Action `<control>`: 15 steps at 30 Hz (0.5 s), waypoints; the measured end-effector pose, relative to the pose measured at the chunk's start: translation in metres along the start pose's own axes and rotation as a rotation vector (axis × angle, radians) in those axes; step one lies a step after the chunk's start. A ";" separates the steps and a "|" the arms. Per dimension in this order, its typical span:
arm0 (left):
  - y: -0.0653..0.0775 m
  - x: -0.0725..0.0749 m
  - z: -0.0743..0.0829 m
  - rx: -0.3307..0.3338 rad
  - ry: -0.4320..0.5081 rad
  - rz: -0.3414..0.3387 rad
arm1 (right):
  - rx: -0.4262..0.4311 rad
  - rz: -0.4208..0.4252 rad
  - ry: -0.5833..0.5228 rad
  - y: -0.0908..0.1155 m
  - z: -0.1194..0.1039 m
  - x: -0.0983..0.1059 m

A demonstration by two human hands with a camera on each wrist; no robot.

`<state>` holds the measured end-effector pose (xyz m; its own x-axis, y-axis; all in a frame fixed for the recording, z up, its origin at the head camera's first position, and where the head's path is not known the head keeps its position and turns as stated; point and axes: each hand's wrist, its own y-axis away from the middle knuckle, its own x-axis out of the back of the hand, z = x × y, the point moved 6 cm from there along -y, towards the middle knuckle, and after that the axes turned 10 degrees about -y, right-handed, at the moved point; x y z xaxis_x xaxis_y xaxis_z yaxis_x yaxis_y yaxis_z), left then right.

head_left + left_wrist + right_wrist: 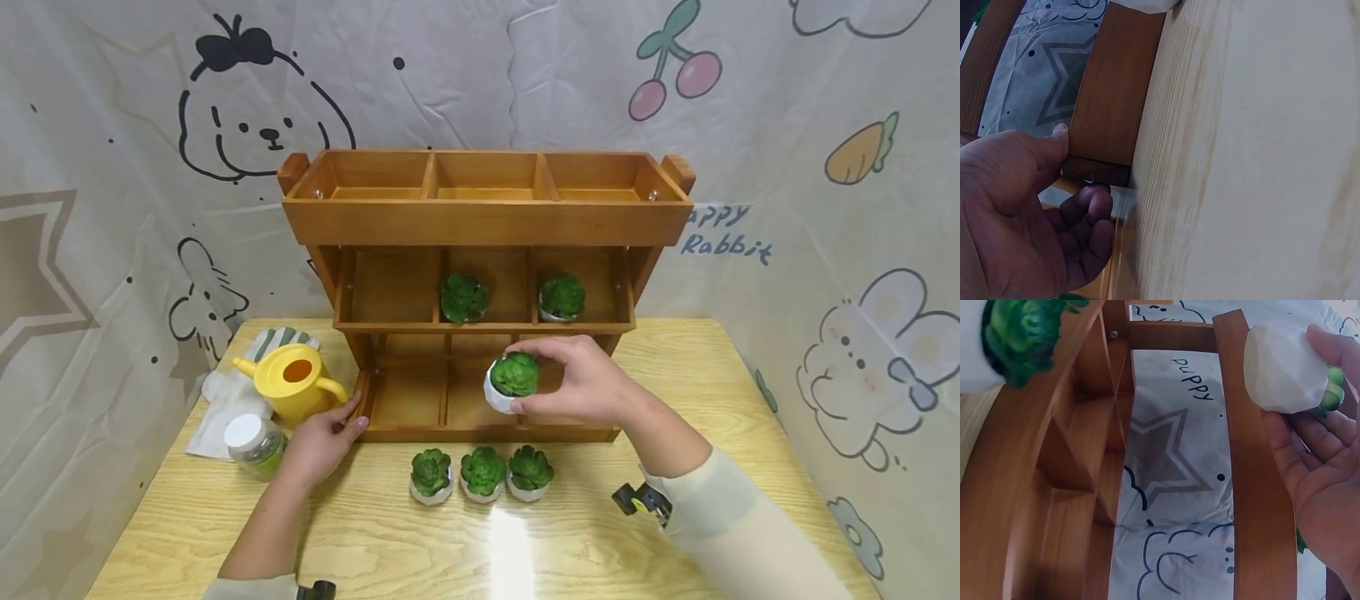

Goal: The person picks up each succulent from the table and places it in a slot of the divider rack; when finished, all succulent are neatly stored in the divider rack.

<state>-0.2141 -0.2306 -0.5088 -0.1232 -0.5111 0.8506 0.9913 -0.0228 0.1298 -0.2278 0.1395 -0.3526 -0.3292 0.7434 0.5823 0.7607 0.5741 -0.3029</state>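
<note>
My right hand [577, 379] grips a small potted succulent [516, 375] by its white faceted pot, in front of the bottom tier of a wooden shelf [487, 223]. In the right wrist view the white pot [1285, 369] is tipped on its side between thumb and fingers. At the shelf's lower left corner, my left hand [324, 442] pinches the end of the frame; the left wrist view shows the thumb against the wooden corner [1097, 169], with the other fingers curled below. Two succulents sit in the middle tier, one in the centre compartment [463, 297], one in the right [562, 297].
In front of the shelf stand three potted succulents [482, 472] in a row. Left of it are a yellow watering can [292, 387], a white-lidded jar [257, 446] and a striped cloth [225, 408]. A printed curtain [480, 75] hangs close behind.
</note>
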 end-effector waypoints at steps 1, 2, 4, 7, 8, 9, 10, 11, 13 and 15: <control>0.000 0.000 0.000 0.001 0.000 0.000 | -0.002 0.000 -0.002 -0.002 -0.001 -0.001; 0.000 0.000 0.000 0.001 -0.001 -0.001 | -0.002 0.000 -0.001 -0.004 -0.002 -0.002; 0.000 0.000 0.000 0.003 0.001 -0.001 | 0.001 -0.001 0.003 -0.007 -0.004 -0.003; 0.000 0.000 0.000 0.005 0.005 -0.004 | 0.008 0.001 0.006 -0.013 -0.007 -0.006; 0.000 0.000 -0.001 0.006 0.008 -0.005 | 0.013 0.000 0.007 -0.014 -0.008 -0.007; 0.000 -0.001 -0.001 0.007 0.010 -0.005 | 0.018 0.000 0.004 -0.016 -0.009 -0.008; 0.000 -0.001 -0.001 0.007 0.012 -0.006 | 0.027 0.001 0.000 -0.018 -0.010 -0.009; 0.000 -0.001 -0.001 0.008 0.013 -0.006 | 0.035 0.002 -0.003 -0.020 -0.011 -0.010; 0.000 0.000 -0.001 0.009 0.012 -0.004 | 0.056 0.001 -0.012 -0.024 -0.014 -0.012; 0.001 0.000 -0.001 0.011 0.011 -0.004 | 0.077 0.002 -0.022 -0.028 -0.016 -0.013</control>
<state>-0.2135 -0.2313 -0.5094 -0.1265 -0.5208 0.8443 0.9902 -0.0156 0.1387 -0.2353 0.1082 -0.3394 -0.3406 0.7515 0.5650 0.7163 0.5966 -0.3618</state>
